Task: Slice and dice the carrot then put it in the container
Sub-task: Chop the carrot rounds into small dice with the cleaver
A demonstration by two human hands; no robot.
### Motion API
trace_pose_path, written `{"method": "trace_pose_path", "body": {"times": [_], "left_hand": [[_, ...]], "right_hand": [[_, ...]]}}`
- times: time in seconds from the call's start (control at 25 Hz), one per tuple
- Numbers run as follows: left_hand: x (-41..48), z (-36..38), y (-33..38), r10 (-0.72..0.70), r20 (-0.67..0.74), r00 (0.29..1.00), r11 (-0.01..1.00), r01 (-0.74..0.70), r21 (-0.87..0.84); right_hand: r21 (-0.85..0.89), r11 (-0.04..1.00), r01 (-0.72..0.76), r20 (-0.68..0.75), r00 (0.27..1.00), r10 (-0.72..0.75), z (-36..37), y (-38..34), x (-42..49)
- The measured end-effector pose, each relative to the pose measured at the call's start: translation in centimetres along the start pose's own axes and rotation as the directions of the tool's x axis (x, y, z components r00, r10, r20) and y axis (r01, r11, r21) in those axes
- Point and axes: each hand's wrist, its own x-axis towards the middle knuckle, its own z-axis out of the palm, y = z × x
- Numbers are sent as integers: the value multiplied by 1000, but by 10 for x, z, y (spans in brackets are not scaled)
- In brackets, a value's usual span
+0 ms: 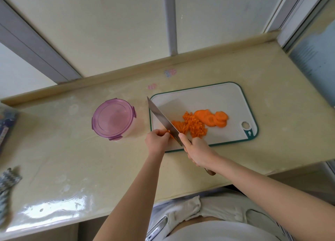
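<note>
A white cutting board (217, 96) with a green rim lies on the counter. On it are round carrot slices (214, 118), a heap of diced carrot (194, 125) and a few carrot strips (178, 125). My left hand (156, 139) holds a small bit of carrot (170, 133) down with curled fingers at the board's near left corner. My right hand (198, 153) grips the handle of a broad knife (163, 119), whose blade rests right beside the left fingers. A round container (114, 118) with a purple lid stands left of the board, lid on.
The pale counter (72, 159) has a raised back edge against a window wall. A patterned cloth (7, 182) lies at the left edge, and a blue packet (6, 125) sits above it. A phone (154, 232) shows in my pocket below.
</note>
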Motion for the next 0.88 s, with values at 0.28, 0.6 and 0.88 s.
{"method": "trace_pose_path", "body": {"times": [0.28, 0.6, 0.88], "left_hand": [[1, 4, -2, 6, -15, 1000, 1000, -6, -7], [2, 5, -2, 28, -5, 1000, 999, -27, 47], [6, 5, -3, 25, 5, 1000, 998, -26, 53]], "right_hand": [[-108, 993, 43, -12, 999, -45, 0, -10, -7], [-207, 978, 40, -46, 998, -50, 2, -18, 0], [-218, 972, 84, 28, 996, -80, -1, -23, 7]]}}
